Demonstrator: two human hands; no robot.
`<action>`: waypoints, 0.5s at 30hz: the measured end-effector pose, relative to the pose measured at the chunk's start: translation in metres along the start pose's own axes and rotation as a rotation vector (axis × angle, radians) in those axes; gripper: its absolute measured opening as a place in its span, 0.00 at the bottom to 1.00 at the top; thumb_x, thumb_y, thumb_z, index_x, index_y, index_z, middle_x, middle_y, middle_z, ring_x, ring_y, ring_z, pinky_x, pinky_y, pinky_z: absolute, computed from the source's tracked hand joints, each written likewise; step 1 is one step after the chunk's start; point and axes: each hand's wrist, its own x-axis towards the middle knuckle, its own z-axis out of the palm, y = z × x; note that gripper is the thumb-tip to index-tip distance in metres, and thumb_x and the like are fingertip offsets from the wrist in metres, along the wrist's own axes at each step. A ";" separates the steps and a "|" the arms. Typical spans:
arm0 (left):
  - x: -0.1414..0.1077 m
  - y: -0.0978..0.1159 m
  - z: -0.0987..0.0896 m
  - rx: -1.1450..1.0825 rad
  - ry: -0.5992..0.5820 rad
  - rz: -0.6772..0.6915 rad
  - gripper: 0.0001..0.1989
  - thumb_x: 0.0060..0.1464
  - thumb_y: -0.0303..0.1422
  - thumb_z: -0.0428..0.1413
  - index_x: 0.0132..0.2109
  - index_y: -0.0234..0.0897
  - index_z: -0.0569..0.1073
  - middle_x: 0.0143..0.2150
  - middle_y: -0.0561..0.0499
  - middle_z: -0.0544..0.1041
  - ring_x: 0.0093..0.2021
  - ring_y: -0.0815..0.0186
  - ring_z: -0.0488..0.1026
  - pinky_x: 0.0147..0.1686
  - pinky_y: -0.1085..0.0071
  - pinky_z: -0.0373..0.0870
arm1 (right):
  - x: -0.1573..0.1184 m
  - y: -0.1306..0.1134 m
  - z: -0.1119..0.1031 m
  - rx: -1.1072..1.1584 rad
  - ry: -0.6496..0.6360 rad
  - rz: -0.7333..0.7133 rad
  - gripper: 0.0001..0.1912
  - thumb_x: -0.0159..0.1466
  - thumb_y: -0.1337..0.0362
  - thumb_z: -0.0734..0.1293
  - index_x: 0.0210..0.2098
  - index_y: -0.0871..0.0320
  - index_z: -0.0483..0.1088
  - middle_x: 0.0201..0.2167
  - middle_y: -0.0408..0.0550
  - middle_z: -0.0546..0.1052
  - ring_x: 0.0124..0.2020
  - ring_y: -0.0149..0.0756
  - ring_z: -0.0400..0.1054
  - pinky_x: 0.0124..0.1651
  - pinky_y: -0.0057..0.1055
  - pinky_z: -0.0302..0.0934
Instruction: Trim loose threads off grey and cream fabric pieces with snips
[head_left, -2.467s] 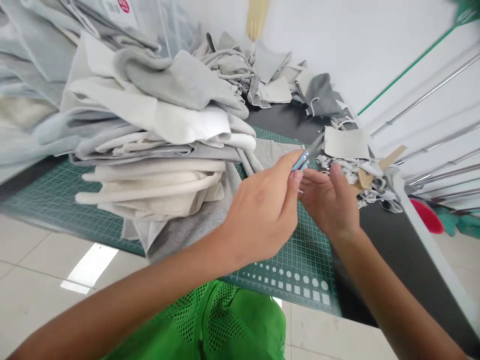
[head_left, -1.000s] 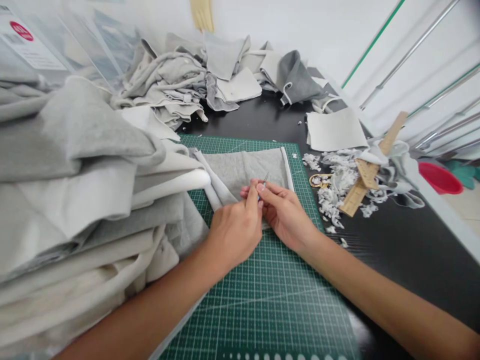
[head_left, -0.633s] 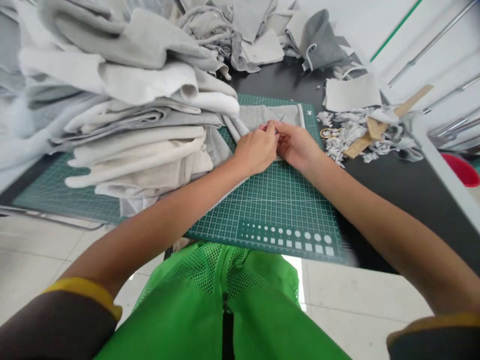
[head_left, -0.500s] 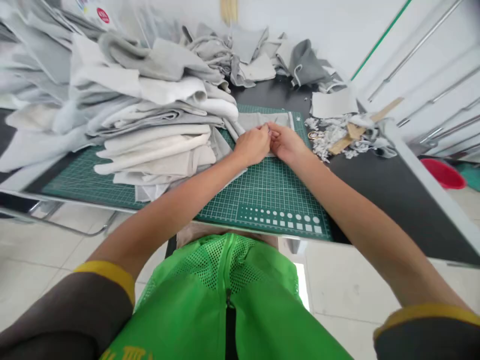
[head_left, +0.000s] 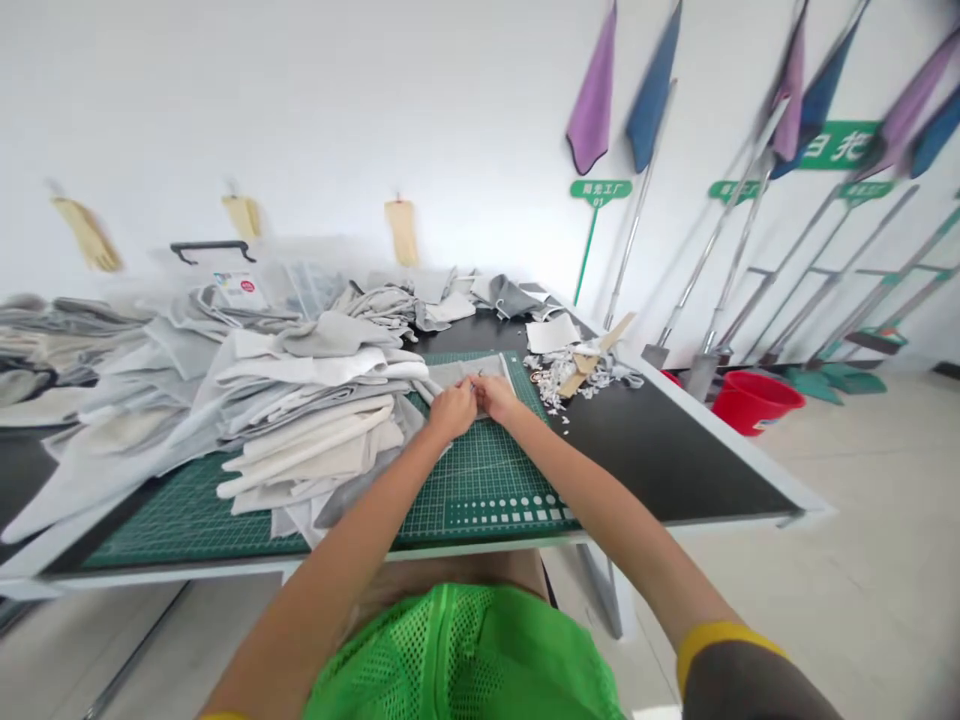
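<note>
My left hand (head_left: 454, 407) and my right hand (head_left: 495, 396) meet at the fingertips, both closed in a pinch. They are over a flat piece of light grey fabric (head_left: 491, 369) on the green cutting mat (head_left: 495, 465). A small dark tip shows at the fingers, but what they pinch is too small to tell. Just left of my left hand rises a tall stack of folded grey and cream fabric (head_left: 322, 420). To the right of my right hand lies a heap of white scraps (head_left: 555, 378) with strips of tan material (head_left: 577, 372).
Crumpled grey fabric (head_left: 510, 297) lies at the back of the black table (head_left: 630, 440), near a pale rectangular piece (head_left: 553, 333). A clear box with a dark handle (head_left: 214, 247) stands behind the stack. Brooms and a red bucket (head_left: 757, 400) are on the right.
The head view has tilted up, bringing the wall, hanging cloths and gloves into sight. Both hands stay pinched together over the same grey fabric.
</note>
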 end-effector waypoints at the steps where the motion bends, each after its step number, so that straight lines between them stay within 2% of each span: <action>1: 0.000 0.000 0.000 0.007 0.004 -0.001 0.20 0.64 0.37 0.35 0.56 0.33 0.60 0.44 0.38 0.75 0.43 0.55 0.74 0.41 0.62 0.67 | 0.000 0.000 -0.001 0.000 -0.004 -0.009 0.09 0.55 0.71 0.66 0.21 0.60 0.64 0.15 0.39 0.69 0.19 0.26 0.60 0.27 0.23 0.58; 5: 0.000 0.002 -0.002 0.027 0.003 0.008 0.20 0.64 0.36 0.35 0.56 0.33 0.60 0.43 0.38 0.75 0.42 0.55 0.75 0.40 0.62 0.68 | -0.001 0.000 -0.001 -0.008 -0.030 -0.021 0.07 0.54 0.69 0.68 0.22 0.61 0.66 0.17 0.42 0.72 0.20 0.27 0.62 0.27 0.24 0.59; 15: 0.002 -0.001 0.003 0.042 -0.007 0.025 0.20 0.63 0.35 0.34 0.56 0.34 0.60 0.41 0.39 0.76 0.41 0.55 0.75 0.40 0.62 0.68 | -0.004 0.000 0.000 -0.035 0.004 -0.058 0.11 0.51 0.63 0.72 0.22 0.58 0.65 0.16 0.40 0.70 0.23 0.30 0.65 0.29 0.26 0.62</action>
